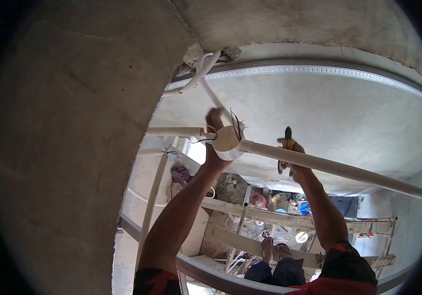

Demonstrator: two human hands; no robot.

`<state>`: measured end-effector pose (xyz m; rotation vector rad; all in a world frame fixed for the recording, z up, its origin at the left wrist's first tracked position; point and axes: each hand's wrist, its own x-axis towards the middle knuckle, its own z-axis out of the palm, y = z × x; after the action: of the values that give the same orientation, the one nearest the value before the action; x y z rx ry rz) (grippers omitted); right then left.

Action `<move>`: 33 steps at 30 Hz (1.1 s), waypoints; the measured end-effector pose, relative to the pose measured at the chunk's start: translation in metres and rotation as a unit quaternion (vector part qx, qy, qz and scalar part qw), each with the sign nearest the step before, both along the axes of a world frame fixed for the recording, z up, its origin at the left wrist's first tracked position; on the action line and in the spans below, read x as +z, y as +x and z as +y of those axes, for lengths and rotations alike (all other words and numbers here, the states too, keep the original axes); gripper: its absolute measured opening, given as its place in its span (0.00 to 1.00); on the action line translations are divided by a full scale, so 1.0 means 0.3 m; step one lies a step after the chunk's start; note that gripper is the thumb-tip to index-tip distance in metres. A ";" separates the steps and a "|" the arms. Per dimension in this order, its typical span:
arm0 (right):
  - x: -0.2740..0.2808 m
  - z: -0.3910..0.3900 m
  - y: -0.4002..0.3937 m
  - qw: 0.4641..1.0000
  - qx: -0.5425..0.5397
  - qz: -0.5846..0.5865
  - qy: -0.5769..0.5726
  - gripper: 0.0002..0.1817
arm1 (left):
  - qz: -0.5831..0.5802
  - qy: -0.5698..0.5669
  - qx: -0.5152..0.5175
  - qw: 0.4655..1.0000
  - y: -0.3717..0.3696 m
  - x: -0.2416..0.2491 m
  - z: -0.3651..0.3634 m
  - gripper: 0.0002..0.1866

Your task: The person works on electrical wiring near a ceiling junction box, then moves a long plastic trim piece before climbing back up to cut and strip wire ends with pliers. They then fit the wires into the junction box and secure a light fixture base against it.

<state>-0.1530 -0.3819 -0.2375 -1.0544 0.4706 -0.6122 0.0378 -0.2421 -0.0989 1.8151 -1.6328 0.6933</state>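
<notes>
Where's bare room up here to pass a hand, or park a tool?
Hand: open patch bordered by long pipe, silver trim and pliers. Tool: plank looks bare left of the feet. Crowded: around the round box, where other pipes, loose wires and left hand meet.

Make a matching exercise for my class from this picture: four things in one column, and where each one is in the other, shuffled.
Things
1. Round cream-coloured box with wires
2. Dark-tipped hand tool with yellow on it
3. Round pink container
4. Person's feet

Places
A. On a long wooden plank
B. In the right hand
C. Down below, among scattered items
D. Held by the left hand

Right pairs: 1-D, 2-B, 3-C, 4-A
</notes>
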 end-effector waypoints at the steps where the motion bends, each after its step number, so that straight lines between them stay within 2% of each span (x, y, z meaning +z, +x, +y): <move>1: -0.024 0.024 -0.004 1.000 0.018 0.019 0.004 0.17 | 0.058 -0.014 -0.047 0.997 -0.021 0.001 0.035 0.14; 2: -0.005 0.068 -0.006 0.996 0.034 0.087 0.013 0.16 | 0.200 0.066 0.007 0.978 -0.042 -0.035 0.108 0.14; 3: 0.017 0.105 0.008 0.986 0.056 0.155 0.022 0.16 | 0.339 0.141 0.060 0.928 -0.051 -0.065 0.167 0.15; 5: 0.053 0.198 0.012 0.987 0.106 0.123 0.005 0.17 | 0.254 0.375 0.140 0.880 -0.103 0.034 0.202 0.18; 6: 0.048 0.240 0.018 0.987 0.125 0.101 -0.015 0.19 | 0.293 0.419 0.105 0.853 -0.113 0.050 0.248 0.21; 7: 0.085 0.278 0.019 0.983 0.155 0.090 -0.032 0.19 | 0.316 0.465 0.116 0.819 -0.141 0.080 0.291 0.20; 9: 0.123 0.350 0.048 0.967 0.189 0.035 -0.167 0.18 | 0.287 0.491 0.064 0.820 -0.192 0.140 0.385 0.20; 10: 0.178 0.384 0.052 0.942 0.198 0.043 -0.266 0.19 | 0.298 0.485 0.079 0.818 -0.232 0.186 0.429 0.20; 11: 0.244 0.414 0.040 0.937 0.222 0.041 -0.267 0.19 | 0.280 0.437 0.077 0.851 -0.289 0.241 0.476 0.20; 12: 0.323 0.437 0.027 0.927 0.237 -0.016 -0.290 0.20 | 0.259 0.386 0.080 0.882 -0.341 0.296 0.522 0.20; 13: 0.406 0.459 0.016 0.913 0.254 -0.075 -0.310 0.22 | 0.273 0.377 0.103 0.879 -0.389 0.351 0.569 0.20; 15: 0.587 0.519 -0.015 0.876 0.299 -0.045 -0.376 0.24 | 0.400 0.223 0.129 0.879 -0.493 0.436 0.688 0.23; 16: 0.622 0.546 -0.012 0.858 0.316 -0.124 -0.386 0.29 | 0.411 0.214 0.156 0.873 -0.532 0.457 0.747 0.23; 17: 0.623 0.587 0.028 0.798 0.230 -0.248 -0.499 0.34 | 0.461 0.123 0.174 0.861 -0.575 0.472 0.801 0.23; 18: 0.659 0.618 0.028 0.760 0.280 -0.222 -0.543 0.36 | 0.498 0.028 0.188 0.846 -0.620 0.483 0.847 0.24; 19: 0.722 0.644 0.029 0.714 0.318 -0.197 -0.592 0.38 | 0.497 0.018 0.198 0.845 -0.646 0.474 0.894 0.24; 20: 0.776 0.678 0.035 0.709 0.326 -0.203 -0.592 0.38 | 0.551 -0.067 0.175 0.813 -0.667 0.445 0.947 0.24; 21: 0.828 0.719 0.036 0.675 0.332 -0.187 -0.632 0.36 | 0.601 -0.152 0.149 0.771 -0.683 0.416 0.990 0.25; 22: 0.853 0.764 0.026 0.639 0.333 -0.173 -0.672 0.34 | 0.599 -0.188 0.140 0.766 -0.703 0.379 1.025 0.29; 23: 0.851 0.807 0.033 0.632 0.339 -0.177 -0.674 0.34 | 0.597 -0.197 0.143 0.765 -0.709 0.349 1.056 0.29; 25: 0.814 0.895 0.067 0.626 0.271 -0.233 -0.693 0.27 | 0.635 -0.221 0.189 0.715 -0.712 0.306 1.111 0.24; 26: 0.812 0.920 0.081 0.630 0.264 -0.256 -0.684 0.21 | 0.635 -0.274 0.198 0.695 -0.712 0.291 1.119 0.19; 27: 0.812 0.929 0.089 0.627 0.268 -0.257 -0.685 0.21 | 0.635 -0.278 0.199 0.693 -0.711 0.281 1.128 0.19; 29: 0.803 0.941 0.089 0.619 0.237 -0.320 -0.677 0.20 | 0.573 -0.362 0.099 0.728 -0.731 0.266 1.135 0.18; 30: 0.816 0.935 0.097 0.615 0.240 -0.321 -0.679 0.20 | 0.522 -0.361 0.108 0.765 -0.749 0.267 1.125 0.22; 31: 0.837 0.921 0.102 0.637 0.245 -0.343 -0.646 0.21 | 0.523 -0.365 0.109 0.763 -0.746 0.257 1.107 0.22; 32: 0.838 0.919 0.108 0.660 0.251 -0.361 -0.609 0.22 | 0.463 -0.337 0.176 0.801 -0.743 0.239 1.091 0.23; 33: 0.826 0.925 0.115 0.660 0.257 -0.357 -0.609 0.22 | 0.401 -0.304 0.243 0.829 -0.751 0.227 1.079 0.25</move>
<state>-0.1186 -0.1042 0.0102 -1.9476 -1.1219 -0.7475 -0.1874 0.0816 -0.0308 1.6671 -0.3315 0.4592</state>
